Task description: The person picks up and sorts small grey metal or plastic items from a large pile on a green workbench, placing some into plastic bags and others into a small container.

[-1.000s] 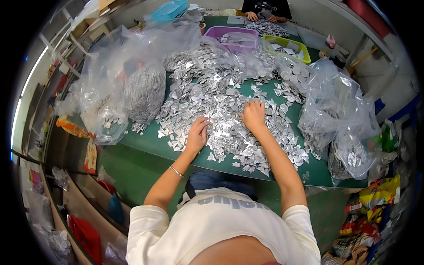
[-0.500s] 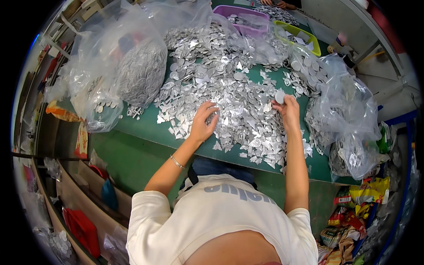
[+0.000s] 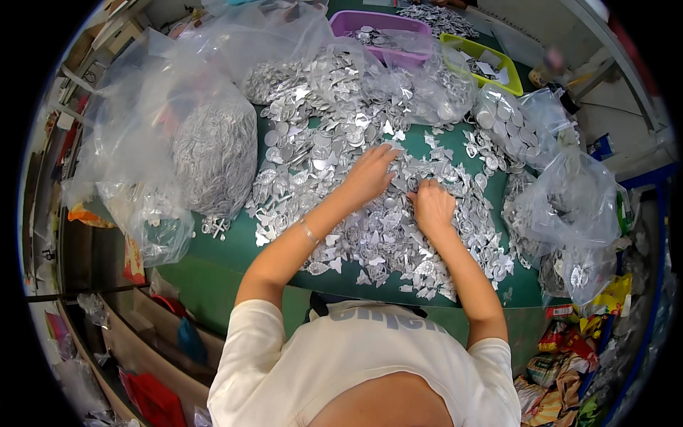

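Note:
A wide heap of small silver-grey metal pieces (image 3: 384, 231), flat and in mixed shapes, covers the middle of the green table (image 3: 231, 242). My left hand (image 3: 369, 174) reaches across the heap from the left, fingers spread and touching the pieces. Just right of it and a little nearer, my right hand (image 3: 434, 206) rests low over the heap with curled fingers. What its fingertips grip, if anything, is hidden.
Clear plastic bags (image 3: 213, 160) of metal parts stand at the left; more bags (image 3: 562, 206) lie at the right. Behind the heap are a purple basin (image 3: 380, 18) and a yellow-green tray (image 3: 509, 78). Coloured packets (image 3: 562, 356) lie at the lower right.
Both hands have moved inward over the heap, the left one right and farther in, the right one left. The round grey disc held in my right hand earlier is out of sight.

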{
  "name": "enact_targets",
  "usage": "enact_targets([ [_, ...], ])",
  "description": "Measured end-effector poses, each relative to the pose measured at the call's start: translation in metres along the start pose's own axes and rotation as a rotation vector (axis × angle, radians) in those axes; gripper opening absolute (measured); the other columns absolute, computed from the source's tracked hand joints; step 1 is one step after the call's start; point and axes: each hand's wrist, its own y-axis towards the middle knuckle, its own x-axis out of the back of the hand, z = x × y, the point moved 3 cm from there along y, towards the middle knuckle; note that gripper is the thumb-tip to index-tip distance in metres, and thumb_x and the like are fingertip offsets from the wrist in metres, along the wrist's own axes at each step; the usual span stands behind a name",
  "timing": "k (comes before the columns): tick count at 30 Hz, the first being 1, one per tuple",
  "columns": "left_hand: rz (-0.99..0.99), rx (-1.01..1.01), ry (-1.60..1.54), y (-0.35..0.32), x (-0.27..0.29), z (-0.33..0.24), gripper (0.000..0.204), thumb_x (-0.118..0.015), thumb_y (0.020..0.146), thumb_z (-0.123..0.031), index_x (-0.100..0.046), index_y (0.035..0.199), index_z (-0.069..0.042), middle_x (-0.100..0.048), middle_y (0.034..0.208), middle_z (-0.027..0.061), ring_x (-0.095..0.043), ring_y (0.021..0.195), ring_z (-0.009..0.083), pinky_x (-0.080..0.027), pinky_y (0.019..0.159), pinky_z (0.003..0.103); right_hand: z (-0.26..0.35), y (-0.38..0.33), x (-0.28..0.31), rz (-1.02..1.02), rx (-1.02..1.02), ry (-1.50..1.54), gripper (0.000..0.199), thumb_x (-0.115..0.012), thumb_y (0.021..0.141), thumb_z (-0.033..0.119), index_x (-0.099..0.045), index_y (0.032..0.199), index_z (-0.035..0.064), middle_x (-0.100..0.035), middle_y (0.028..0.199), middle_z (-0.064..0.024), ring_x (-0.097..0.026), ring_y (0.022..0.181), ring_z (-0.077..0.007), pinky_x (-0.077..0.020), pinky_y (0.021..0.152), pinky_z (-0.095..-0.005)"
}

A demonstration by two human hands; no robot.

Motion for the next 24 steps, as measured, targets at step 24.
enact_targets([
  [24,-0.021,0.167,-0.331,0.045,-0.003,0.032,0.022,-0.065,0.074,0.002,-0.064,0.095,-0.002,-0.059,0.084,0.0071,-0.056,0.071,0.0137,-0.045,0.063,0.024,-0.068,-0.019,0.010,0.149,-0.589,1.660,0.021,-0.048,0.090,0.019,-0.052,0.075,0.0043,-0.044,0.058,0.0006,-0.034,0.043,-0.0056,-0.0229,0.038,-0.0205],
])
